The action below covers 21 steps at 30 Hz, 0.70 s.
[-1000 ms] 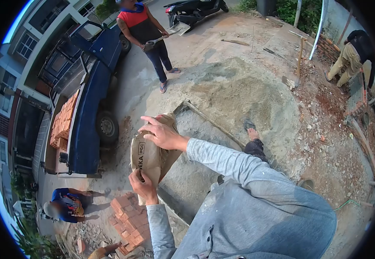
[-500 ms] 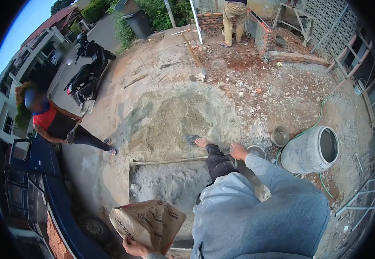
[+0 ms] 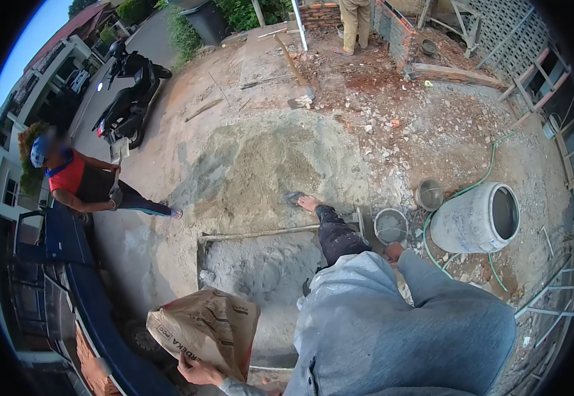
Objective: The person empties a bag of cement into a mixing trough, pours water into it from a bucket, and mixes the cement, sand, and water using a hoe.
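At the lower left, my left hand [image 3: 199, 371] grips the edge of a brown paper cement bag [image 3: 211, 327], which is creased and printed with lettering. The bag hangs over the near left corner of a shallow mixing trough [image 3: 260, 235] that holds grey powder or mortar [image 3: 257, 267]. My right hand [image 3: 394, 251] is by my right leg, just below a bucket of grey stuff [image 3: 390, 228]; its fingers are mostly hidden. My foot [image 3: 308, 202], in a dark sandal, rests on the sand beyond the trough.
A sand heap [image 3: 267, 165] lies ahead. Right are a white drum [image 3: 465, 221], a second bucket [image 3: 429, 195] and a green hose [image 3: 475, 188]. Left, a co-worker [image 3: 79, 175] holds a shovel [image 3: 119, 150] near a blue truck [image 3: 69, 244]. A hoe [image 3: 292, 66] lies beyond.
My left hand and the bag have shifted left. My right hand has drawn back toward my body, uncovering the bucket. The co-worker's shovel blade now shows higher and further left.
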### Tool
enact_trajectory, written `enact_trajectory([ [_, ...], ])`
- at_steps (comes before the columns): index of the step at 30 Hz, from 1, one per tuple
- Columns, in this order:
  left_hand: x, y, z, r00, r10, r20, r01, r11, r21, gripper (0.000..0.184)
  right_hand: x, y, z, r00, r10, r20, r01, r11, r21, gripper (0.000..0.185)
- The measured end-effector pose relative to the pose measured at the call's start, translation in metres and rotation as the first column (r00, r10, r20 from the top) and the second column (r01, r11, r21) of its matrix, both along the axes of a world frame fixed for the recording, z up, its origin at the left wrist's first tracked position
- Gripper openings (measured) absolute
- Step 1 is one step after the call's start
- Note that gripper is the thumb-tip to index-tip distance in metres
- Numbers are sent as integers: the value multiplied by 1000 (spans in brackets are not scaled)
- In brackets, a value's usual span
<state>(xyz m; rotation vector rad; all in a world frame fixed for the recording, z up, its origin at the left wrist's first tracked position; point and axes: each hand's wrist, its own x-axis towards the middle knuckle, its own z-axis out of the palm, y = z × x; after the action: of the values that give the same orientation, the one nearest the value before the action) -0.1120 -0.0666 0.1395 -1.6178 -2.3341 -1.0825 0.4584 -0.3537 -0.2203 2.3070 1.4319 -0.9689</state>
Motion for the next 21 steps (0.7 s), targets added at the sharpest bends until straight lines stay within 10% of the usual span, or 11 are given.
enact_trajectory([
  [1,-6,5,-1,1000,-24,-14,24,999,-23,18,5,12,17,979,199,33,-199,980,-5,27],
  [3,-14,14,-15,994,-105,-12,103,988,-115,19,4,44,21,783,-612,-108,586,669,456,23],
  [4,-11,15,-14,999,-49,-9,48,993,-103,19,16,59,26,690,-657,-304,722,597,350,18],
  [7,5,19,-1,1000,-13,-25,15,996,89,18,20,101,61,483,-658,-578,872,419,251,15],
  [9,-3,26,-11,992,-112,61,119,986,-120,18,28,103,97,502,-576,-645,858,424,290,16],
  [13,7,19,3,1000,-17,-3,18,986,169,15,27,107,90,416,-613,-672,878,462,122,16],
  [15,5,21,6,992,-83,94,90,994,-65,14,22,90,89,317,-594,-739,927,358,111,16],
  [18,38,14,26,992,52,119,-70,985,156,13,48,46,39,932,-193,-306,289,906,310,26],
  [19,39,9,29,992,92,82,-106,976,191,13,60,32,17,988,50,-146,-2,949,316,31],
  [21,20,10,20,997,-55,61,58,998,-38,13,62,10,13,971,-43,-237,115,948,297,31],
])
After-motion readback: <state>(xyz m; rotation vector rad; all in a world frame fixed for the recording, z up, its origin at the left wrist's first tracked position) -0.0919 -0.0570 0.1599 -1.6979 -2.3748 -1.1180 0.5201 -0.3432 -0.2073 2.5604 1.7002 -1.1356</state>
